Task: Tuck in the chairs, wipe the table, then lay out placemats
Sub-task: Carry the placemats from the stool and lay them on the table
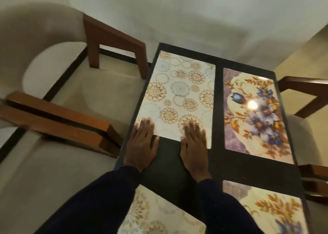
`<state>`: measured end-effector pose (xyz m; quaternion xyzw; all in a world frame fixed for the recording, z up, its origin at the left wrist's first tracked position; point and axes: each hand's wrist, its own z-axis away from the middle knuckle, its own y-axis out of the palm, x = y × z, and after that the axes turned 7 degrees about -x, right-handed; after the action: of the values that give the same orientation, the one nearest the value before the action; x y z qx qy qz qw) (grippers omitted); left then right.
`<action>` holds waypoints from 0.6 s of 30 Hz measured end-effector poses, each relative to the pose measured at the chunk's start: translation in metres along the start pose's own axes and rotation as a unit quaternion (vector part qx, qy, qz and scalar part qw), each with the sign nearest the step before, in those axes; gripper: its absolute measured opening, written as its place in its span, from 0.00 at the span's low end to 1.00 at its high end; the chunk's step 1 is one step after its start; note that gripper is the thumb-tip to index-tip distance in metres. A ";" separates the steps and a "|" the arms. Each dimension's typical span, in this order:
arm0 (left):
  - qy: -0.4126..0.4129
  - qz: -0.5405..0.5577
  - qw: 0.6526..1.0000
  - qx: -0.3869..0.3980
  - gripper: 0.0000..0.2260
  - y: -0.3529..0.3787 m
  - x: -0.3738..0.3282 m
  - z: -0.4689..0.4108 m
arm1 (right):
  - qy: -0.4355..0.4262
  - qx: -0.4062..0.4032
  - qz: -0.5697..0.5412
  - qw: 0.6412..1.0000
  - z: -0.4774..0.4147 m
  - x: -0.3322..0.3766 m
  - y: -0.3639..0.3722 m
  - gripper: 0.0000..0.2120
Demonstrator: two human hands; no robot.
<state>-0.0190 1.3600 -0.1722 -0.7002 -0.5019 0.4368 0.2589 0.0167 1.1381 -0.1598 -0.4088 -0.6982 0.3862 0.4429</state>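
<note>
Dark sleeves (106,198); left grip (142,145) and right grip (194,150), fingers (147,125) straight, press the circle-patterned placemat (181,91) ahead, palms over the counter (167,168).

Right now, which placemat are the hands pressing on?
The far gold-circle placemat: left hand and right hand lie flat on its near edge. No hand is on the other three.

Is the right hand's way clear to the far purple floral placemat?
Probably yes. The right hand lies flat on the near edge of the circle-patterned placemat, holding nothing, and only a bare strip of the dark table separates it from the far purple floral placemat.
</note>
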 end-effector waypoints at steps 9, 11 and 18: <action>-0.016 -0.015 1.000 0.016 0.27 -0.001 0.000 0.000 | -0.007 -0.005 0.027 1.000 -0.003 0.003 0.001 0.27; -0.018 -0.014 0.999 0.022 0.27 -0.002 0.001 0.001 | -0.004 -0.007 0.027 1.000 -0.002 0.003 0.002 0.27; -0.029 -0.009 0.999 0.029 0.28 -0.002 0.002 0.002 | -0.004 -0.022 0.009 1.000 0.000 0.004 0.003 0.27</action>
<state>-0.0213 1.3623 -0.1720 -0.6749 -0.5022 0.4693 0.2684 0.0166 1.1433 -0.1609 -0.4231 -0.7048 0.3765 0.4272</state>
